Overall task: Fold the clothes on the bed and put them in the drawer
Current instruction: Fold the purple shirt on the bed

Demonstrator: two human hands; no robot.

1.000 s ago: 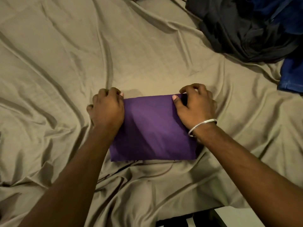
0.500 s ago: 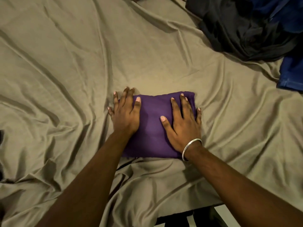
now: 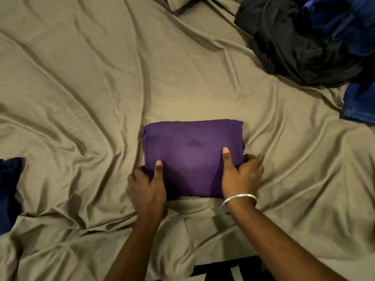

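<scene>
We see the folded purple garment lying at the centre of the frame on the wrinkled tan bed sheet. Our left hand grips its lower left corner, thumb on top and fingers curled under the edge; our right hand, with a silver bangle at the wrist, grips the lower right corner likewise. A heap of black and blue clothes sits at upper right, well apart, and a dark blue cloth lies at the left edge.
</scene>
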